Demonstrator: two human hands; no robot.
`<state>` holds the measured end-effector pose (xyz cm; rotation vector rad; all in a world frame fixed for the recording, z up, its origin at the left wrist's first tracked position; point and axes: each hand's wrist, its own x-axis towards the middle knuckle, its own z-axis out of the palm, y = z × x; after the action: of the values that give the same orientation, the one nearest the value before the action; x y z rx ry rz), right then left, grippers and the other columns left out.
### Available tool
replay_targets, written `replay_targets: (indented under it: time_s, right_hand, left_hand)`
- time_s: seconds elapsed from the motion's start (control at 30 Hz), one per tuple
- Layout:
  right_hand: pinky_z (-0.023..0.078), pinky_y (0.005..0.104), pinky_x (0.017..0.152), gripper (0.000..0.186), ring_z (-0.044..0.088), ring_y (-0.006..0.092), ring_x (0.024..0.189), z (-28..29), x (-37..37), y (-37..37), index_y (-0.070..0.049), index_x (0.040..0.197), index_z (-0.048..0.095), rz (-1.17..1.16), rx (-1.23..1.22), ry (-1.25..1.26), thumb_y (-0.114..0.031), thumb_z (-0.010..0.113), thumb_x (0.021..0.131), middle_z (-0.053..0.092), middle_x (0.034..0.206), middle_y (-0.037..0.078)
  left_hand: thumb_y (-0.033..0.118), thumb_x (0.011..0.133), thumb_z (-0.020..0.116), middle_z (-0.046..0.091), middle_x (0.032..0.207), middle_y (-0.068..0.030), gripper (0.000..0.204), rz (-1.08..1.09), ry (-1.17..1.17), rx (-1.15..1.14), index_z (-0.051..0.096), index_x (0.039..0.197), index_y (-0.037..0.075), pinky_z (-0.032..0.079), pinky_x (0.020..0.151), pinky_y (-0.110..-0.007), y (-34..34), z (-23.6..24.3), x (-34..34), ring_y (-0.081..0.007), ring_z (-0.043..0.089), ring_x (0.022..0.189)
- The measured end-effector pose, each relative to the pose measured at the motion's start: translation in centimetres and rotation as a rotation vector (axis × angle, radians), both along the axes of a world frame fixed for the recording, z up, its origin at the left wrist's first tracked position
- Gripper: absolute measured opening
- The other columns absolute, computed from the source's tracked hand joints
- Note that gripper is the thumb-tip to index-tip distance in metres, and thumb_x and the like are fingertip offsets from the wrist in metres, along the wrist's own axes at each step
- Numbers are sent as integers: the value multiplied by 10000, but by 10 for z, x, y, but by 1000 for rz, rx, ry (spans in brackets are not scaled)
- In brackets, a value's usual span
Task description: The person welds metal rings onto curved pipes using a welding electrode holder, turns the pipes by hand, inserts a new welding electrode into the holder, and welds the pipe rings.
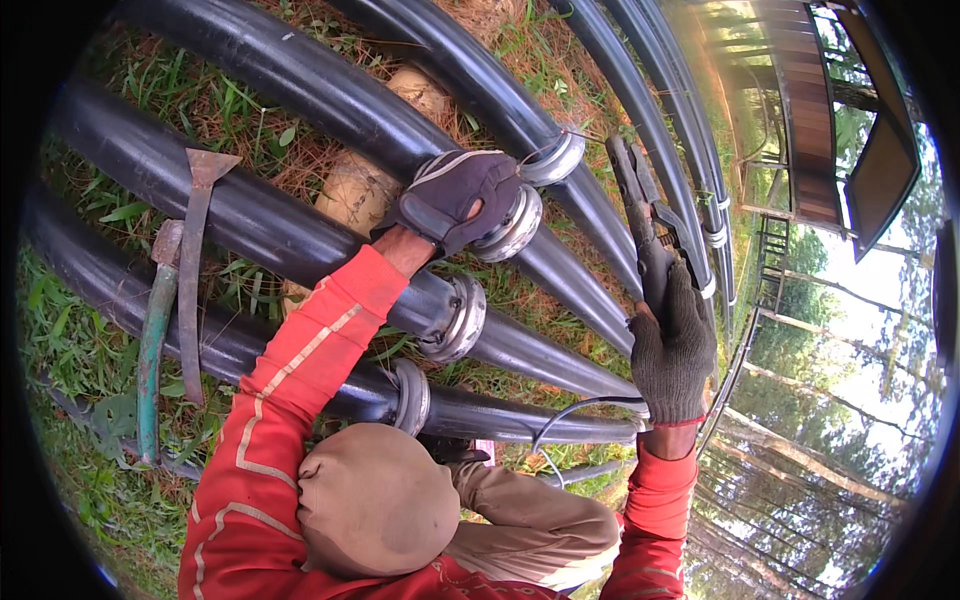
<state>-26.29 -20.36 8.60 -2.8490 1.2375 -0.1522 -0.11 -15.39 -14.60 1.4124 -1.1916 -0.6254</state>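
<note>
My left hand (455,200), in a black glove, lies over a black pipe with its fingers curled against a silvery ring coupling (512,228). Another coupling (556,162) sits just beyond the fingertips on a neighbouring pipe. Off to the right, my right hand (672,350), in a dark grey knitted glove, is closed round a long dark metal hand tool (645,215) with hinged parts, whose exact kind I cannot make out. The tool points away from me, over the pipes. Nearer, two more couplings (457,320) (410,397) ring the closest pipes.
Across the pipes at left lean a green-handled hammer (158,340) and a flat metal bar with a flared end (193,270). Logs (355,195) lie under the pipes on grass. A rounded beige cloth-covered shape (385,505) fills the near middle. A wooden building (800,110) stands at right.
</note>
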Motion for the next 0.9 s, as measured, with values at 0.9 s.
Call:
replay_targets:
  time_s: [0.9]
  right_hand:
    - [557,509,1128,611,713,499,1319,-5,-5,2,117,1543,606,-3,13,-61,-97,741,987,718,1405,355]
  left_hand:
    - [119,1016,695,778,1254,-237,372,-75,95,79,729,1350,-43,586,1056,-412,0,9,2,-357,760,1176]
